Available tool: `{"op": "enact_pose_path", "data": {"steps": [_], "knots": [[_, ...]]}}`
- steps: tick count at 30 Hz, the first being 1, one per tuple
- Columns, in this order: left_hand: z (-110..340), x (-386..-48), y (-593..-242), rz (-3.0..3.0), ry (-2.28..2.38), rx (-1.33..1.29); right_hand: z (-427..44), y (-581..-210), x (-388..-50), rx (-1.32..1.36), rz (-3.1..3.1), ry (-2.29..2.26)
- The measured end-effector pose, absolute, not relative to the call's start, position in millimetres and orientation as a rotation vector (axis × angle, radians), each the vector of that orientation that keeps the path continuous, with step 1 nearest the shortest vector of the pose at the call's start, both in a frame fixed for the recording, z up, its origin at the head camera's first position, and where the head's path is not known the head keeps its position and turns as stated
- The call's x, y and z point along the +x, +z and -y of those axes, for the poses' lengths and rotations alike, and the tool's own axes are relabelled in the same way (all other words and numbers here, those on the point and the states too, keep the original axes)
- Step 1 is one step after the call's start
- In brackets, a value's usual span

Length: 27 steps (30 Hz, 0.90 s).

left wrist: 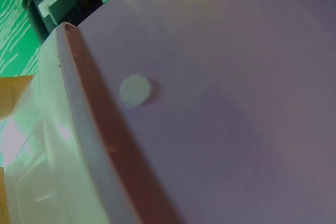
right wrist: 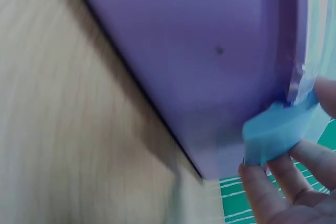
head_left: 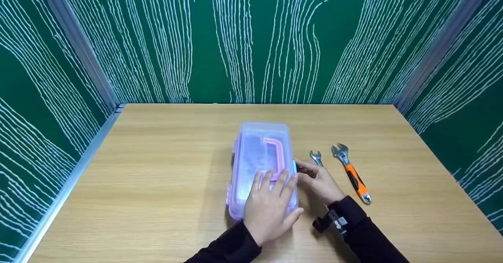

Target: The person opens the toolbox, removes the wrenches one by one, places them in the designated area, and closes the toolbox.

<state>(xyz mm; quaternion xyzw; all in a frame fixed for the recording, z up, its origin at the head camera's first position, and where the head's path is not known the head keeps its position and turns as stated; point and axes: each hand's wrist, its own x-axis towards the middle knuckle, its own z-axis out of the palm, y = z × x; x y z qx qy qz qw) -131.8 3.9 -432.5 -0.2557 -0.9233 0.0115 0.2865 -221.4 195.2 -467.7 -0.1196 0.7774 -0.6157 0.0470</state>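
Observation:
A translucent lilac toolbox (head_left: 251,157) stands on the table with its lid down. A pink carrying handle (head_left: 279,157) lies folded on that lid. My left hand (head_left: 269,210) rests on the near part of the lid, fingers spread. At the box's right side, my right hand (head_left: 320,180) holds the blue latch (right wrist: 278,129) with the thumb above and the fingers below it; the latch is tilted out from the wall. The left wrist view shows the lilac side wall (left wrist: 236,103) and clear lid (left wrist: 52,145), without the left hand.
To the right of the box lies an open-ended wrench (head_left: 315,157), partly hidden by the right hand. Farther right is an adjustable wrench (head_left: 353,176) with an orange and black grip. Green panels (head_left: 212,58) with white lines border the wooden table (head_left: 137,176).

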Motion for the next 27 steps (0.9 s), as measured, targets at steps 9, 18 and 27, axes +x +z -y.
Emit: {"op": "enact_pose_path", "data": {"steps": [9, 18, 27], "knots": [[-4, -132, -432, 2.484, 0.016, -0.691, -191, -472, -218, -0.242, -2.206, -1.994], [-4, -133, -435, 2.423, 0.024, -0.679, -186, -481, -215, -0.202, -1.805, -2.293], [-4, -133, -435, 2.438, 0.027, -0.685, -182, -483, -213, -0.189, -1.728, -2.372]]}}
